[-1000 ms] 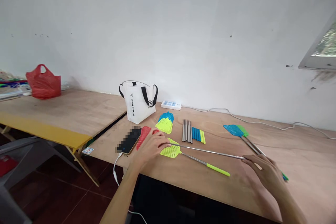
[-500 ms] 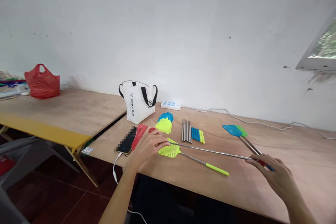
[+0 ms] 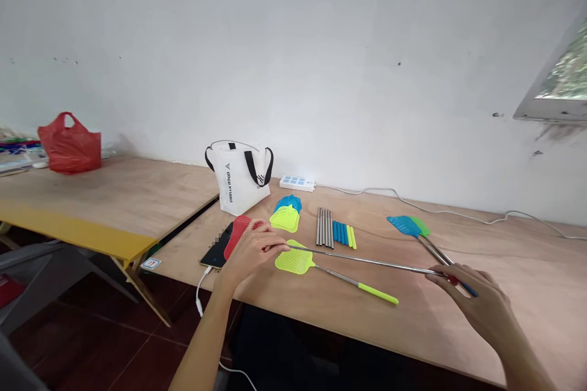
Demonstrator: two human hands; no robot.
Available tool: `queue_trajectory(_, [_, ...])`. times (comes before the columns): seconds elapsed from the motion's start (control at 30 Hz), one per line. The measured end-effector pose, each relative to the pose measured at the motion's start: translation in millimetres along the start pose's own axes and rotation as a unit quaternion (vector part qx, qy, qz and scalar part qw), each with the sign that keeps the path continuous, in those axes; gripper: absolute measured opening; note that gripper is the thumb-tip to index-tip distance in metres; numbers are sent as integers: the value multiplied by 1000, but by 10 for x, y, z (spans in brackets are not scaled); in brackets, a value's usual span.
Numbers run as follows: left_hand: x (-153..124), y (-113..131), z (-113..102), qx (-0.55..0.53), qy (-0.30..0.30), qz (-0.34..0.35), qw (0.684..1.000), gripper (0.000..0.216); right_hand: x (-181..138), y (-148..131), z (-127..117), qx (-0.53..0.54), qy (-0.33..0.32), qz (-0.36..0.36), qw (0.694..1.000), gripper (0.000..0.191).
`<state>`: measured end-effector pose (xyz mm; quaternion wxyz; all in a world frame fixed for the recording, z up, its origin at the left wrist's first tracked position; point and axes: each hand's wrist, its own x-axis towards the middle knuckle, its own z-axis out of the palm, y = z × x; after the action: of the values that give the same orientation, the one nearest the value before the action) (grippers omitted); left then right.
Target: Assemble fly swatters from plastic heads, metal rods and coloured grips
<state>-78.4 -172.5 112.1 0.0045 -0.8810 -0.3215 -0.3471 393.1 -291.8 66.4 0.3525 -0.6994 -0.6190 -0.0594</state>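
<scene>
A fly swatter with a red mesh head (image 3: 235,235) and a long, thin metal rod (image 3: 362,259) is stretched between my two hands. My left hand (image 3: 254,250) pinches it where the head meets the rod. At the other end, my right hand (image 3: 474,293) is closed around the handle, of which a bit of red shows. Below the rod lies a yellow fly swatter (image 3: 294,259) with a yellow grip. Two assembled swatters, one blue (image 3: 403,225) and one green (image 3: 420,226), lie beyond my right hand, which partly hides their handles.
Behind the rod lie metal tubes (image 3: 324,227), blue grips (image 3: 340,233), yellow grips (image 3: 351,236) and loose yellow (image 3: 285,219) and blue heads (image 3: 288,202). A phone (image 3: 215,253) on a cable, a white bag (image 3: 241,180) and a power strip (image 3: 296,182) are on the table.
My left hand and the red head have shifted slightly left, with the rod still held between both hands. The whole view has moved a little.
</scene>
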Motion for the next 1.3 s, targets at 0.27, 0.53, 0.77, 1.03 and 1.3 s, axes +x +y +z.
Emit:
queue_trajectory(0.27, [-2, -2, 8, -2, 1, 10, 1000, 22, 5, 57, -27, 20, -17, -36, 999, 53])
queue_trajectory(0.53, [12, 56, 49, 12, 2, 26, 1000, 21, -7, 141, -30, 24, 6, -48, 999, 53])
queue_trajectory(0.77, [53, 147, 105, 20, 37, 49, 998, 27, 25, -128, 10, 17, -8, -72, 997, 58])
queue_trajectory(1.03, [169, 606, 594, 34, 38, 108, 993, 31, -76, -1208, 457, 62, -123, -135, 981, 54])
queue_trajectory(1.3, [147, 707, 701, 6, -7, 110, 994, 30, -195, -1467, 547, 67, -126, -152, 978, 54])
